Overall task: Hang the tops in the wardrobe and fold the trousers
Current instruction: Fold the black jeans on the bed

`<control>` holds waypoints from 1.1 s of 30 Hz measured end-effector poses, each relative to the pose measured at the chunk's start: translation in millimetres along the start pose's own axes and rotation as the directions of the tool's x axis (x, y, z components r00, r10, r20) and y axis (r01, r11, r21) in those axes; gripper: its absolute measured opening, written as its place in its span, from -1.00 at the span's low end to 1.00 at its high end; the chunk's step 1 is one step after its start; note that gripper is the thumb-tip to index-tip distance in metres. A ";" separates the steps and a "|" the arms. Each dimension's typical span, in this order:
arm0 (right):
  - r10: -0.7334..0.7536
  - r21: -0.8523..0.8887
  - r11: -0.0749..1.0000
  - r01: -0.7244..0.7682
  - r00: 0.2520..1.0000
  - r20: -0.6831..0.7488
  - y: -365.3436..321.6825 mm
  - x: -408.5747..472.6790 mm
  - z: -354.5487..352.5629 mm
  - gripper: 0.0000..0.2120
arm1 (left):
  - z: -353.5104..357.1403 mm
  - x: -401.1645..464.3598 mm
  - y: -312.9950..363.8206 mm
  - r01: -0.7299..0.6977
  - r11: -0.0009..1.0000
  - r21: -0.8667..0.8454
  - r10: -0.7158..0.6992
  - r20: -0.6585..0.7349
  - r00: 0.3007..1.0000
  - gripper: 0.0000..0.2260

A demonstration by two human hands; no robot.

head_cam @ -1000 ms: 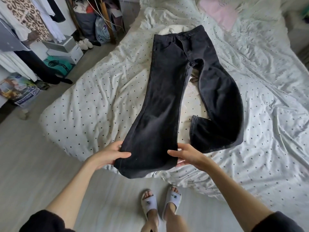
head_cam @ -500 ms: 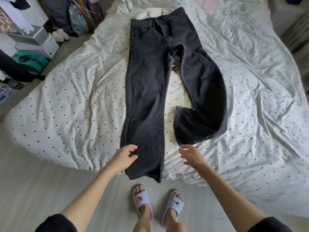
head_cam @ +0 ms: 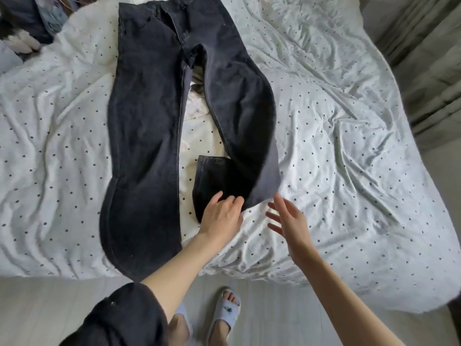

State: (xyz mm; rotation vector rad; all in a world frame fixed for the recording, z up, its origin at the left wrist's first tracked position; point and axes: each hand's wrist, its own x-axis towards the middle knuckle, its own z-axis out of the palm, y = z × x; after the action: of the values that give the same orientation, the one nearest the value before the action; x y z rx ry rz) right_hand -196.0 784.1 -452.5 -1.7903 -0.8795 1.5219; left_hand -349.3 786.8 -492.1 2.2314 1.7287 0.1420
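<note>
The black trousers (head_cam: 147,136) lie flat on the bed (head_cam: 349,146), one leg reaching past its near edge and the other doubled back, where the left hand (head_cam: 222,216) rests with loosely bent fingers while the right hand (head_cam: 289,221) hovers beside it, fingers spread, holding nothing.

Trousers (head_cam: 149,136), black: 1 pr, 2 legs. Hands: 2, left (head_cam: 222,216), right (head_cam: 289,221). Slippers: 2, left (head_cam: 183,318), right (head_cam: 225,313). Bed (head_cam: 349,146), dotted sheet: 1. Dark sleeve (head_cam: 124,318): 1.
</note>
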 end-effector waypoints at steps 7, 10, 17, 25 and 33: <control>0.022 -0.503 0.864 0.002 0.999 0.043 -14.2 4.4 -10.3 -0.27 | -21.3 -29.5 44.4 -0.098 0.977 -0.191 0.182 0.491 0.852 -0.58; -0.019 -0.712 0.703 -0.012 0.999 -0.036 -5.8 17.8 -19.4 -0.73 | -6.7 -23.5 51.2 0.047 0.910 -0.412 0.216 0.569 0.793 -0.57; -0.101 -0.587 0.808 0.054 0.994 -0.048 -0.9 27.3 -48.1 -0.73 | 19.0 7.0 13.6 0.158 0.805 -0.571 -0.019 0.242 0.970 -0.69; 0.001 -0.828 0.561 0.013 1.000 0.017 41.5 8.1 -13.4 -0.23 | 27.9 69.8 -20.0 0.507 0.673 -0.538 -0.376 0.341 0.861 -0.53; -0.195 -0.587 0.805 0.080 0.972 -0.135 61.7 10.7 -36.7 -0.91 | 27.0 8.3 -18.2 0.588 0.580 -0.565 -0.302 0.521 0.798 -0.84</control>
State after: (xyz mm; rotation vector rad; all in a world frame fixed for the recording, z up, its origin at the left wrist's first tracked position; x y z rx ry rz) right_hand -152.7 755.4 -503.2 -2.1853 -1.4549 1.0195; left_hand -356.8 793.8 -524.1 1.1135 1.5941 0.2033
